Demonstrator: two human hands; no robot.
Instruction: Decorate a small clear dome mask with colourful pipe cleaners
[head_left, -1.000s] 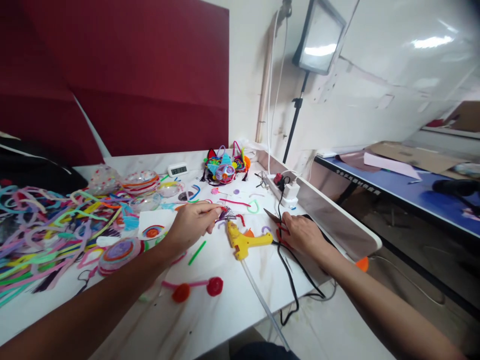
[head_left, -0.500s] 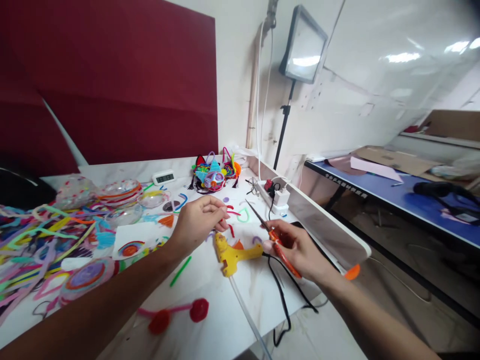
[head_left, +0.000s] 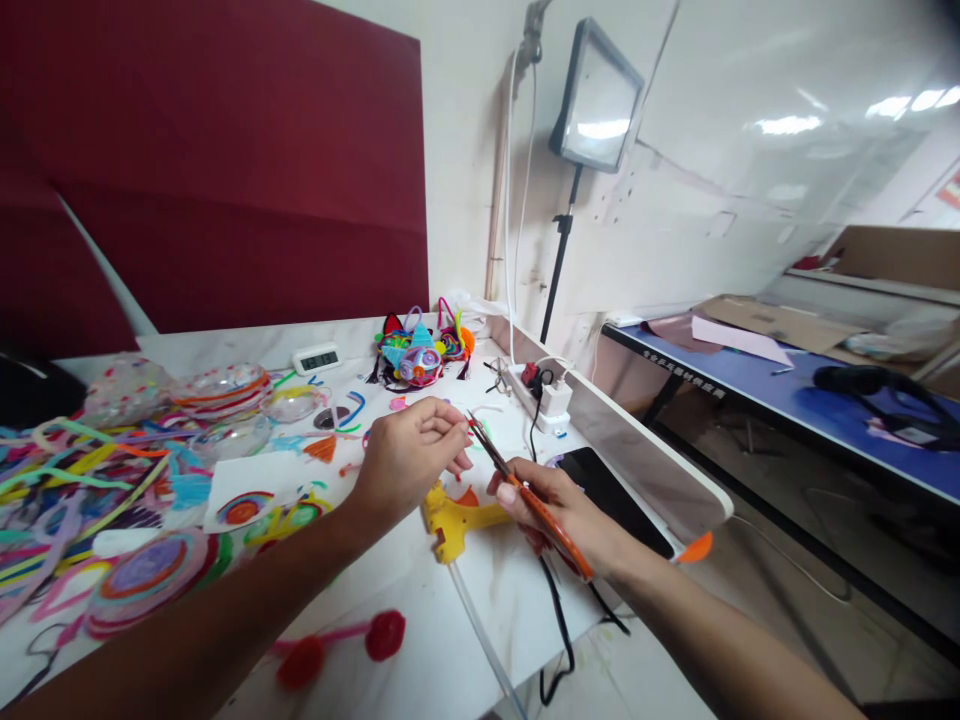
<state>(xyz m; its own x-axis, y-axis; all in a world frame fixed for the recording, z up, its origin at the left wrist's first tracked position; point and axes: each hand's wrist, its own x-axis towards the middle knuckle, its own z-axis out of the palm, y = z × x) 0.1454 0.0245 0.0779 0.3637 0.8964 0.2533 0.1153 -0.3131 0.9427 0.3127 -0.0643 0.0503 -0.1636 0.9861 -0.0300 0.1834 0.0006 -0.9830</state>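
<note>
My left hand (head_left: pixel 416 450) is closed in a pinch at the fingertips, with a tiny red piece (head_left: pixel 472 424) just showing there; its kind is too small to tell. Scissors (head_left: pixel 551 525) with orange handles are in my right hand (head_left: pixel 562 500), their blades pointing up and left, with the tips at my left fingertips. Below both hands lies a yellow hot glue gun (head_left: pixel 450 528), a clear glue stick (head_left: pixel 484 630) sticking out toward me. My right hand hides part of its handle.
Pipe cleaners (head_left: pixel 75 480) and coiled discs (head_left: pixel 154 575) crowd the left. A colourful pipe-cleaner craft (head_left: pixel 420 350) and a digital clock (head_left: pixel 316 359) stand at the back. On the right are a power strip (head_left: pixel 551 408), a black phone (head_left: pixel 611 495) and the raised table edge (head_left: pixel 652 450).
My right hand has brought the scissors left, so their tips now meet my left fingertips. My left hand has shifted slightly right. The black phone shows more fully, and the view has turned slightly.
</note>
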